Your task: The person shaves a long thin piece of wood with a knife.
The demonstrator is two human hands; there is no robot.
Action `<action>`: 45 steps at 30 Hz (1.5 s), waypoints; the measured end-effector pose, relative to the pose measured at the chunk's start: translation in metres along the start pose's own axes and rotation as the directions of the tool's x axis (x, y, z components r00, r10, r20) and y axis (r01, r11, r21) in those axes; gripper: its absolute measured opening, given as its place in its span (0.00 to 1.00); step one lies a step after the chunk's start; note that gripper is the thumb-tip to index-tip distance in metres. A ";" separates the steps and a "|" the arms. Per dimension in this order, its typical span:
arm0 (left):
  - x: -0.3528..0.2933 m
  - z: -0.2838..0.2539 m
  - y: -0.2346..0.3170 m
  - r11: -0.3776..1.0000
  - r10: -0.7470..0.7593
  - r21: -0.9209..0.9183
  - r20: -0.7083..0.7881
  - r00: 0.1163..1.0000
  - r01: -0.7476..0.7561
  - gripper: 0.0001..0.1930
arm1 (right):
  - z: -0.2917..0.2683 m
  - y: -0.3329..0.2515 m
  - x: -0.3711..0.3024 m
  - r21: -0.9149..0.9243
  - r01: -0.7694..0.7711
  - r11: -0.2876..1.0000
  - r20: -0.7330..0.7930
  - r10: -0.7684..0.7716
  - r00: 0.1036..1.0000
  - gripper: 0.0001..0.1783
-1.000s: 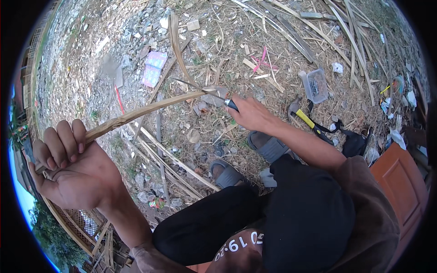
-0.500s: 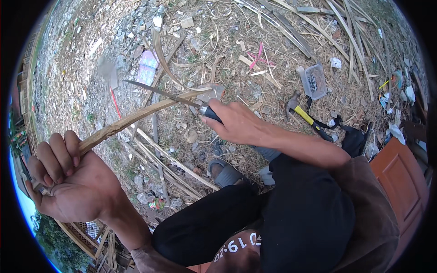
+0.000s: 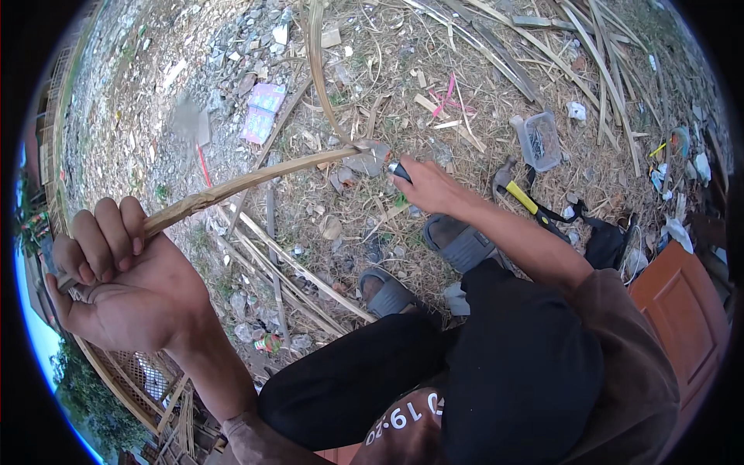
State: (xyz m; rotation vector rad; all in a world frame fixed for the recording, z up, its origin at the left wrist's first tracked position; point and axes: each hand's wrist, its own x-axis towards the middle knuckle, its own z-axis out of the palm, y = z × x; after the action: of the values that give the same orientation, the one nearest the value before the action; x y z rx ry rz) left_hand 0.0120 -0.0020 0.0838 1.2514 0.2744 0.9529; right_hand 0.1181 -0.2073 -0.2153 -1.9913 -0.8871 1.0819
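Observation:
My left hand [image 3: 132, 279] is closed around the near end of a long wooden strip [image 3: 252, 180], which slants away to the right. The strip's far end reaches a flat stone [image 3: 364, 162] on the ground. From that end a thin peeled sliver [image 3: 316, 66] curves up and away. My right hand [image 3: 434, 187] grips a knife [image 3: 400, 171] by its black handle, just right of the stone. Its blade is hard to make out here, seemingly edge-on toward the strip's far end.
A claw hammer [image 3: 519, 194] with a yellow and black handle lies on the right, near a clear plastic box [image 3: 540, 141] of nails. Wood strips [image 3: 291, 271] lie left of my sandals [image 3: 385, 293]. A brown panelled board [image 3: 678, 302] stands at right.
My right hand has moved right and slightly down with the knife, from across the strip to beyond its far end. The sliver has swung upward and stands longer. My left hand has barely shifted.

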 end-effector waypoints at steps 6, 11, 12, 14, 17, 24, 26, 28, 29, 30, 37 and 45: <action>-0.009 0.001 -0.008 0.999 -0.028 -0.020 0.025 0.999 0.028 0.14 | -0.022 -0.066 -0.029 0.164 0.246 0.955 -0.027 -0.245 0.969 0.17; -0.010 -0.011 -0.009 1.000 -0.016 0.011 -0.055 0.998 0.016 0.14 | -0.025 -0.046 -0.026 -0.073 -0.007 0.997 0.070 0.012 0.997 0.16; -0.013 -0.011 -0.012 0.999 -0.008 0.034 -0.077 0.997 0.011 0.15 | -0.014 -0.023 -0.029 -0.129 -0.046 0.991 0.046 0.052 0.998 0.17; -0.007 -0.009 -0.022 1.000 0.004 0.022 -0.063 0.998 -0.003 0.15 | -0.008 0.011 -0.027 -0.248 -0.120 0.961 -0.030 0.117 0.993 0.17; 0.004 -0.015 -0.010 1.000 -0.022 -0.001 -0.022 1.000 0.022 0.16 | -0.014 0.008 -0.005 -0.150 -0.070 0.986 -0.030 0.066 0.997 0.18; 0.000 -0.023 -0.005 0.999 -0.023 0.044 -0.029 0.999 0.025 0.15 | -0.033 -0.052 -0.042 0.170 0.115 0.979 0.034 -0.123 0.992 0.16; 0.002 -0.023 -0.006 0.998 0.011 0.068 -0.060 0.998 -0.007 0.15 | -0.030 -0.042 -0.042 0.028 0.111 0.993 0.016 -0.111 0.994 0.16; 0.002 -0.022 -0.017 0.999 -0.009 0.041 -0.059 0.998 0.011 0.15 | -0.024 0.010 -0.030 -0.189 -0.118 0.975 0.016 0.123 0.992 0.17; 0.002 -0.021 -0.021 0.999 -0.019 0.030 -0.060 0.998 0.021 0.15 | -0.025 0.036 -0.028 -0.298 -0.093 0.950 -0.039 0.085 0.996 0.17; 0.001 -0.021 -0.015 0.999 -0.013 0.035 -0.056 0.998 0.015 0.15 | -0.025 0.026 -0.026 -0.290 -0.096 0.952 -0.029 0.091 0.995 0.17; 0.009 -0.023 -0.007 0.999 -0.052 -0.006 0.018 0.999 0.052 0.13 | -0.018 0.014 -0.030 0.079 -0.006 0.997 0.071 0.000 0.997 0.19; 0.005 -0.024 -0.013 1.000 -0.025 -0.006 0.008 1.000 0.025 0.13 | -0.022 0.032 -0.030 -0.279 -0.120 0.953 -0.019 0.119 0.993 0.17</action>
State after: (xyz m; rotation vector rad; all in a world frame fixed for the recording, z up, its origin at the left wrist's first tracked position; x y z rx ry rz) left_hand 0.0055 0.0184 0.0656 1.2434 0.2797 0.9265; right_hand 0.1322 -0.2539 -0.2205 -2.3041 -0.9731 1.0680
